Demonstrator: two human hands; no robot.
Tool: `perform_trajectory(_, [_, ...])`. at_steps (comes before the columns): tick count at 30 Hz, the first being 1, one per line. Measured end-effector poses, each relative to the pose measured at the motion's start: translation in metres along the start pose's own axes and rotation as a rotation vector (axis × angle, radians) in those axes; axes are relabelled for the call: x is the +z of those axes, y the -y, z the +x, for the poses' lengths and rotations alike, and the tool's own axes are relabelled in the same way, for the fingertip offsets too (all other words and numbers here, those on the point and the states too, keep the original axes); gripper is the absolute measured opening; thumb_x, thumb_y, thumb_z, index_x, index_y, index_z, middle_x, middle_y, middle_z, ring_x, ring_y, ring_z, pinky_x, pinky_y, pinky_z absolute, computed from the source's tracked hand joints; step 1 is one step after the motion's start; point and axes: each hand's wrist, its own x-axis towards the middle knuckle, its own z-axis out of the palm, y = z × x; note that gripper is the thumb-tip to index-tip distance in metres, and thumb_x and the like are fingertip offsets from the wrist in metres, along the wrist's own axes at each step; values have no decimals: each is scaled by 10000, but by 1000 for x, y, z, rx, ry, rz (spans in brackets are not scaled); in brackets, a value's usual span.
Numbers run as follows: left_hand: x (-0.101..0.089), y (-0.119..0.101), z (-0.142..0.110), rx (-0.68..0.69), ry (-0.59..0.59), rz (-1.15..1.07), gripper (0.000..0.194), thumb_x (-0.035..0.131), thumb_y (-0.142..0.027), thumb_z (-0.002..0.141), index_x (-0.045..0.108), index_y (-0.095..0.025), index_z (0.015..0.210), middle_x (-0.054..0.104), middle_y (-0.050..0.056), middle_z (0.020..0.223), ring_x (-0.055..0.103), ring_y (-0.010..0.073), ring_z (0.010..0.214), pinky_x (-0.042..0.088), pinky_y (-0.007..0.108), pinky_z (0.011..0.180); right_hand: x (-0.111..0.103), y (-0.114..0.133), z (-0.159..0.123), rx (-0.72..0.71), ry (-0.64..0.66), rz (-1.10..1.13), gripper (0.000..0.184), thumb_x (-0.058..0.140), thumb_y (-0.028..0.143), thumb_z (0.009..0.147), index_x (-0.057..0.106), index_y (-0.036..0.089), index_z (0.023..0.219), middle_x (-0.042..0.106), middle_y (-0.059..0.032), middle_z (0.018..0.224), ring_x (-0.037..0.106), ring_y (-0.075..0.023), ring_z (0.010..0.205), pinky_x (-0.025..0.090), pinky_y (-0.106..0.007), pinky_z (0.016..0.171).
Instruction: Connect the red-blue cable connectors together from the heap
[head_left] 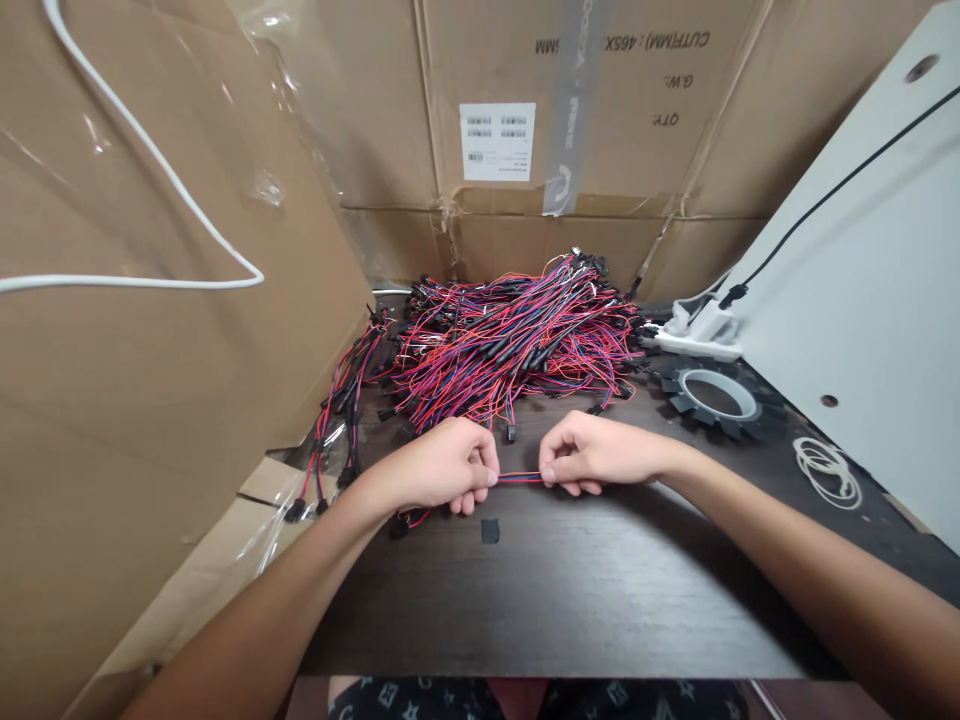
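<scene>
A thin bundle of red and blue wires (pixel 519 478) runs level between my two hands, just above the dark tabletop. My left hand (pixel 457 465) is closed in a pinch on one end of this stretch. On the other end, the fingers of my right hand (pixel 574 455) pinch the same wires. A small black square of tape (pixel 490 531) lies on the table below my left hand. Behind both hands is a big heap of red and blue wire harnesses (pixel 517 340) with black connectors. The ends of the held wires are mostly hidden by my hands.
More harnesses (pixel 352 385) hang together at the left beside a cardboard box (pixel 135 350). To the right lie a tape roll (pixel 716 395) with black tape pieces around its rim, a power strip (pixel 697 338) and a coiled pale cord (pixel 827 472). A white panel (pixel 870 260) stands at the right.
</scene>
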Motion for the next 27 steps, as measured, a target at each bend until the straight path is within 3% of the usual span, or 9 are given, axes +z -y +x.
perform_trajectory(9, [-2,-5,-3,40,3,61,71,488,-112,760,530,-129,705,588,-11,572,516,76,422,391,160,376,0,-7,3,58,-41,109,95,571,207,766,584,118,735,579,20,559,481,-49,384,280,-128,310])
perform_trajectory(15, [1,-2,-1,89,11,85,51,507,-162,750,547,-134,732,601,-1,581,532,92,434,388,170,378,9,-1,5,-15,-107,118,101,562,204,795,598,112,778,572,25,575,480,-39,404,323,-122,342])
perform_trajectory(19, [7,-5,-1,115,-22,96,66,513,-165,749,563,-128,726,600,-2,570,549,92,443,399,165,404,18,2,7,-46,-62,124,109,541,173,805,626,105,807,574,24,590,481,-34,421,352,-123,380])
perform_trajectory(27, [13,-11,-2,151,-111,128,94,516,-139,754,598,-124,711,604,4,560,543,99,435,410,185,423,22,2,7,-16,-39,162,145,480,183,826,592,111,772,570,19,558,432,-44,390,292,-145,362])
